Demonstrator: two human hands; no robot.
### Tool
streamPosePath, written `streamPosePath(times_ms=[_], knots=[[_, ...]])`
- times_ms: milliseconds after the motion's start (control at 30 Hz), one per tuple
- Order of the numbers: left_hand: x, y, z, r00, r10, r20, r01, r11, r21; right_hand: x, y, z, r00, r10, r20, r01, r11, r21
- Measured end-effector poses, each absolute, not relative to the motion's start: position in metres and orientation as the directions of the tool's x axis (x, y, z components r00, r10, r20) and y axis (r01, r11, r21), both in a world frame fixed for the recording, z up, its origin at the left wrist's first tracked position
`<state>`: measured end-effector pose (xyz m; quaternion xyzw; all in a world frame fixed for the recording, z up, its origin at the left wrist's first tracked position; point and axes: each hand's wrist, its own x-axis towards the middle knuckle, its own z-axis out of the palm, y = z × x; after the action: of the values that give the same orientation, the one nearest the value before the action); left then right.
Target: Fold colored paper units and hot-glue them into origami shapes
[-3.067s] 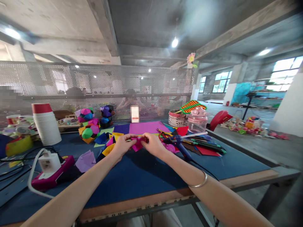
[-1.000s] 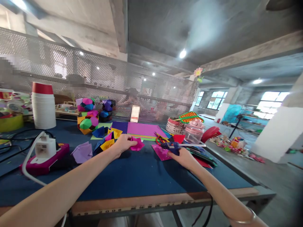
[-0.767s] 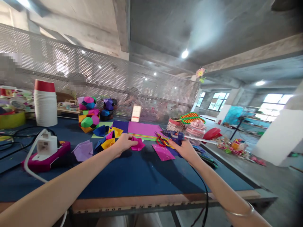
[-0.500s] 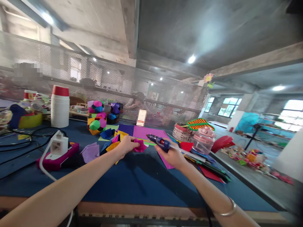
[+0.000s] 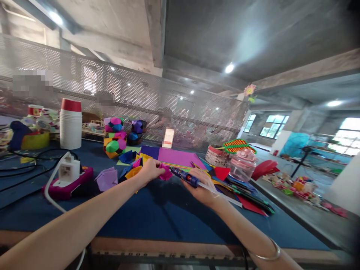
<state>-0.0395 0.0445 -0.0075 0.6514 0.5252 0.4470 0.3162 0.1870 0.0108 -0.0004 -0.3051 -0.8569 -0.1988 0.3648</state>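
Gluing seems the step in hand: the left hand (image 5: pixel 150 171) pinches a folded magenta paper piece (image 5: pixel 166 173) in its fingertips, while the right hand (image 5: pixel 201 189) grips a smooth blue glue gun (image 5: pixel 185 177), its tip just beside the paper — contact unclear. The next move seems to call for steadiness. Left of the pinching fingers lie creased, angular yellow paper shapes (image 5: pixel 133 173).

Two hands (image 5: pixel 150 171) (image 5: pixel 203 190), one glue gun (image 5: pixel 183 175)

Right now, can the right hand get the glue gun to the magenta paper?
Very likely yes: the right hand holds the glue gun with its nozzle close by the magenta paper, which the left hand pinches, and nothing visible stands between.
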Motion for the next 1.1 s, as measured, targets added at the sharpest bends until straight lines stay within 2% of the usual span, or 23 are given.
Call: streamPosePath(times_ms=[267, 1100], knots=[[-0.0388, 0.0462, -0.0107, 0.098, 0.948, 0.302, 0.421, -0.314, 0.851, 0.1868, 0.0097, -0.0008, -0.556, 0.403, 0.727, 0.678, 0.725, 0.117], [-0.0375, 0.0403, -0.0057, 0.126, 0.957, 0.260, 0.405, -0.289, 0.868, 0.1908, 0.0105, -0.0032, -0.533, 0.447, 0.719, 0.729, 0.674, 0.122]])
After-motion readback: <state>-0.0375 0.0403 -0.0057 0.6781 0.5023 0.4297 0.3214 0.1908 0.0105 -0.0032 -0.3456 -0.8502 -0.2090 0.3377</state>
